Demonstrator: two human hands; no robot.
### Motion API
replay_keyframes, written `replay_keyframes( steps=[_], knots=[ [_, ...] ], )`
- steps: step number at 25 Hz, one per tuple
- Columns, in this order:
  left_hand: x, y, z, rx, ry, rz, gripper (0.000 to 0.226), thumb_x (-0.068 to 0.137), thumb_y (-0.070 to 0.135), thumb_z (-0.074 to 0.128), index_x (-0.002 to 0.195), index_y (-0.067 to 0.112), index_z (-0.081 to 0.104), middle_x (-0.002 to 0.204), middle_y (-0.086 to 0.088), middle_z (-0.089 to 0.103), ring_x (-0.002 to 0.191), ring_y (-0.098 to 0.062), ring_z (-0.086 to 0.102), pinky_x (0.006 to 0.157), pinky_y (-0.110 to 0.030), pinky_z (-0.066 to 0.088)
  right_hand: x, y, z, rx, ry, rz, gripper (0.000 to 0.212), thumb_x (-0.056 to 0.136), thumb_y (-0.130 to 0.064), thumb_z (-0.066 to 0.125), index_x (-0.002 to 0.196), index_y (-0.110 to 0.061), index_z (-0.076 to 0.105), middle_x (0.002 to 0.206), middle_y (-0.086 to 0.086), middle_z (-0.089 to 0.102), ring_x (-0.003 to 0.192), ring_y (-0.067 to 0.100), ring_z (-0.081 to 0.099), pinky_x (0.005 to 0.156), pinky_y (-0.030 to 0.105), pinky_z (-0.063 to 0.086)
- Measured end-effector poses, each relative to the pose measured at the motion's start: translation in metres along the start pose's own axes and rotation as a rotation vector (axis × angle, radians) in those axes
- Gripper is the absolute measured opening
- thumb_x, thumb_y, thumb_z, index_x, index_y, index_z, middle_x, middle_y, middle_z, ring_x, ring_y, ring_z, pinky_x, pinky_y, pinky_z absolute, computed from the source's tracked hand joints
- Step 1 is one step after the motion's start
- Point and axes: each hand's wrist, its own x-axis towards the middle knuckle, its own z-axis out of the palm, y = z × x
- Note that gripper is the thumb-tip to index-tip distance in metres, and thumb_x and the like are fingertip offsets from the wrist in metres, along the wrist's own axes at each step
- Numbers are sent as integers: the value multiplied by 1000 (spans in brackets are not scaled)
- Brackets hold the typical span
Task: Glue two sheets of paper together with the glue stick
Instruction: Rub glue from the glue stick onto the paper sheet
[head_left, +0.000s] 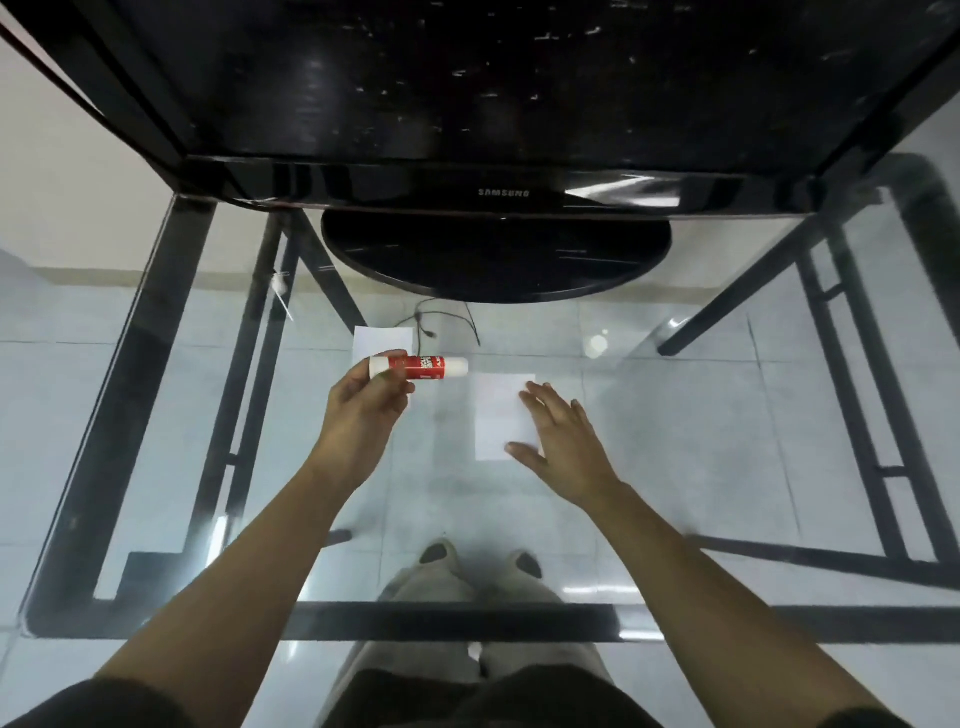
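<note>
My left hand (363, 405) holds a red and white glue stick (422, 367) by its left end, level above the glass table, white cap pointing right. One small white sheet of paper (498, 418) lies flat on the glass right of centre. My right hand (561, 441) hovers over or rests on that sheet's right edge, fingers spread, holding nothing. A second white sheet (382, 340) lies farther back, partly hidden behind the glue stick and my left fingers.
A black monitor (504, 192) on a round base (496, 257) stands at the back of the glass table (156, 467). A thin black cable (441, 322) lies near the far sheet. Black frame bars and my legs show through the glass.
</note>
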Motion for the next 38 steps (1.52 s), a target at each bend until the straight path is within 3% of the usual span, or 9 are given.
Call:
replay_keyframes(
  steps=[2,6,9,13,16,23,29,34,38],
  knots=[
    [9,3,6,-26,20,-53,11,91,16,57,86,14,67,80,0,64,65,-9,58,63,-17,49,2,0,3,-26,32,0,61,95,-43,41,145,-14,23,157,2,16,144,19,10,116,40,6],
    [9,-12,14,188,-51,-117,14,96,22,48,88,13,56,79,1,64,65,-9,63,70,-20,54,2,1,12,-16,38,-9,60,96,-42,38,146,-17,17,158,-1,11,145,20,5,116,42,3],
    [-2,-27,13,461,-136,15,3,90,11,58,88,13,56,79,8,72,78,-9,67,75,-21,55,3,1,15,45,87,6,61,93,-44,44,144,-16,24,157,0,17,145,20,9,115,44,6],
    [-9,-33,12,867,-219,269,17,79,9,69,94,14,65,85,16,71,83,1,67,71,-7,48,3,6,14,69,64,-31,60,92,-43,46,143,-18,27,158,0,13,145,18,5,115,41,2],
    [-8,-31,15,1019,-355,374,14,78,11,71,91,10,68,88,3,73,81,-2,66,70,-11,51,2,9,13,86,53,-49,60,93,-41,46,144,-18,26,158,0,11,145,17,3,115,40,0],
    [1,-23,20,1195,-471,452,10,80,12,70,87,5,66,84,-9,69,74,-23,65,69,-37,55,3,9,12,100,52,-42,61,92,-41,49,144,-18,27,158,2,13,145,19,5,115,43,3],
    [3,-26,27,1253,-550,479,14,80,15,70,89,6,66,84,-9,68,71,-21,64,69,-36,55,3,9,12,116,50,-41,62,92,-41,49,144,-19,25,158,0,12,145,18,4,116,43,3],
    [12,-21,23,1240,-458,518,11,80,15,69,84,6,64,79,-8,68,67,-19,63,66,-36,54,4,9,12,118,55,-40,61,91,-41,49,144,-19,26,158,1,13,145,18,5,116,44,4],
    [4,-27,29,1255,-577,480,14,80,16,71,88,7,66,83,-8,69,71,-19,65,68,-36,56,3,10,12,123,58,-42,62,91,-43,49,144,-18,26,157,0,14,145,18,6,116,44,4]
  ],
)
